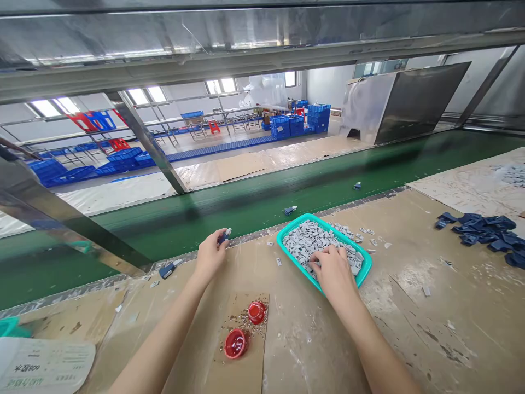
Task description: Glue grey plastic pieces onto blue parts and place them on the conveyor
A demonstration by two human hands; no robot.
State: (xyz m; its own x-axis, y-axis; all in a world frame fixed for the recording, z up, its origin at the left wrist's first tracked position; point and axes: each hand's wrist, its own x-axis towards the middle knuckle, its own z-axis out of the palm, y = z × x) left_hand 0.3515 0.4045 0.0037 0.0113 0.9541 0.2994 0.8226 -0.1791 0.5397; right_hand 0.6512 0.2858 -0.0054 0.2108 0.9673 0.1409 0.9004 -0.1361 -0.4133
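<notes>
My left hand [211,254] is closed on a small dark blue plastic part [222,238] with a whitish tip, held near the belt's edge. My right hand [333,268] reaches into a turquoise basket [366,272] heaped with small grey plastic pieces [305,238]. Its fingers are bent together among the pieces, and what they pinch is hidden. Between my forearms, two small red cups [235,343] stand on a stained piece of cardboard [241,377]. Another dark blue part [167,270] with a light tip lies left of my left hand.
A green conveyor belt [246,200] crosses beyond the table, carrying two blue-and-white parts [290,210]. Dark blue pieces [479,227] are piled at right. A labelled white jug [45,364] lies at lower left. Metal posts [153,148] and an overhead metal beam [262,33] frame the station.
</notes>
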